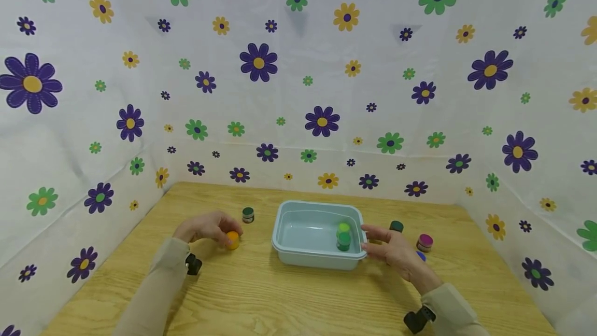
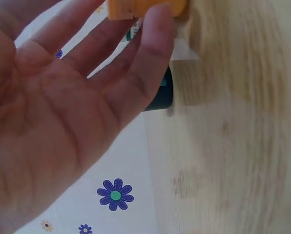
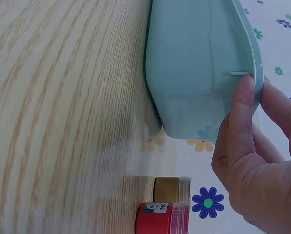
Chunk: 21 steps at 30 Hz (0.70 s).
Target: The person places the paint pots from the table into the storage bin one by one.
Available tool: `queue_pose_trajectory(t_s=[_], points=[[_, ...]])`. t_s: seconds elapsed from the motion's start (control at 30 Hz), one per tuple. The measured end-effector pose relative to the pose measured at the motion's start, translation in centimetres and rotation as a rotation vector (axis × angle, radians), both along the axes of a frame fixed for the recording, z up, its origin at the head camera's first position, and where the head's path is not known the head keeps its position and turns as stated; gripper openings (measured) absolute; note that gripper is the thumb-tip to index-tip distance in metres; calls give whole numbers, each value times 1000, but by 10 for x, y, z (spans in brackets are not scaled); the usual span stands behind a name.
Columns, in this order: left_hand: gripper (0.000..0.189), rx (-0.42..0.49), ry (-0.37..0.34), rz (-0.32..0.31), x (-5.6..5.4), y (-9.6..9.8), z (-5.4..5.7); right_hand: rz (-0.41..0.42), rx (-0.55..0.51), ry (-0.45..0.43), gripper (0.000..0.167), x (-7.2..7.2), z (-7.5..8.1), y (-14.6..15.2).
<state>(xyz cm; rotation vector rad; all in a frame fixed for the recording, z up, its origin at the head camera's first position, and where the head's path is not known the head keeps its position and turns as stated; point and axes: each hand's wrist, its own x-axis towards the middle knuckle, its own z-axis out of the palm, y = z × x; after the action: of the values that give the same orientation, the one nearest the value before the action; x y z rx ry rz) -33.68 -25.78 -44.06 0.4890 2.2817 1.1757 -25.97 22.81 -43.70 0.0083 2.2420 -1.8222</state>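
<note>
On the table (image 1: 252,299): orange jar (image 1: 232,241) left, tub (image 1: 317,261) centre

The left hand (image 1: 210,227) pinches the orange jar. A dark green jar (image 1: 248,215) stands just beyond. Next, the tub holds a lime jar (image 1: 343,227) and a green jar (image 1: 343,241) near its right end. The right hand (image 1: 396,254) pinches the tub's right rim, near a dark jar (image 1: 396,226), a blue lid (image 1: 422,256) and a magenta jar (image 1: 424,243).

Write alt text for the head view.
A person's left hand grips an orange jar while the right hand holds the rim of a blue tub on a wooden table. Two green jars sit inside; other jars stand nearby, flowered sheeting behind.
</note>
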Motion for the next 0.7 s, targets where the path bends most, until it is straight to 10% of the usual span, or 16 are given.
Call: queue_pose_trajectory(t_s=[0.7], points=[[45,-14,36,-23,-4,3,2,16,-25,1,65,1,2,0]])
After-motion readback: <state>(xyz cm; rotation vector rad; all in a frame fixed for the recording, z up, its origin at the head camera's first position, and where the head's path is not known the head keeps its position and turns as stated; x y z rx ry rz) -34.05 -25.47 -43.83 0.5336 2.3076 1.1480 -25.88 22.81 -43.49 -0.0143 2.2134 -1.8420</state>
